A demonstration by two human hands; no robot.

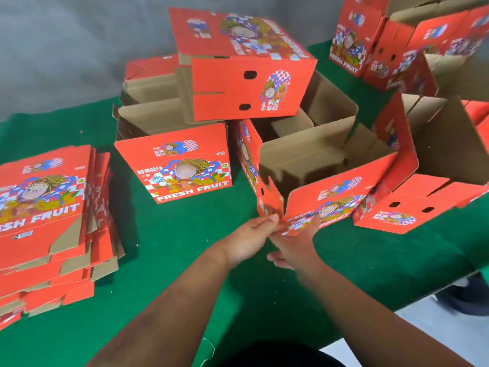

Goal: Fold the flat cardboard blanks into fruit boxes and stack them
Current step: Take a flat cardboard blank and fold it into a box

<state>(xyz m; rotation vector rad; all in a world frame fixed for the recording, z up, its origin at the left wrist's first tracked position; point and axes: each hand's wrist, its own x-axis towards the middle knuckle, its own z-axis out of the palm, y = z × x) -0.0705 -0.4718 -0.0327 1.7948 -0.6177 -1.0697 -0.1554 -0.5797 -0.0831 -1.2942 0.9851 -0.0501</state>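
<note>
A half-folded red fruit box (328, 197) stands open-topped on the green table, its brown inside showing. My left hand (248, 239) pinches the box's near bottom corner. Just right of it, my right hand (293, 247) grips the lower edge of the box's front panel. A pile of flat red blanks (47, 215) lies at the left. Behind the open box, one folded box (246, 67) lies tilted on top of other open boxes.
Another folded box (174, 165) stands centre-left. Several more folded and half-open boxes (412, 49) crowd the right and far right. The green table cloth (185, 260) ends at the lower right, where pale floor shows.
</note>
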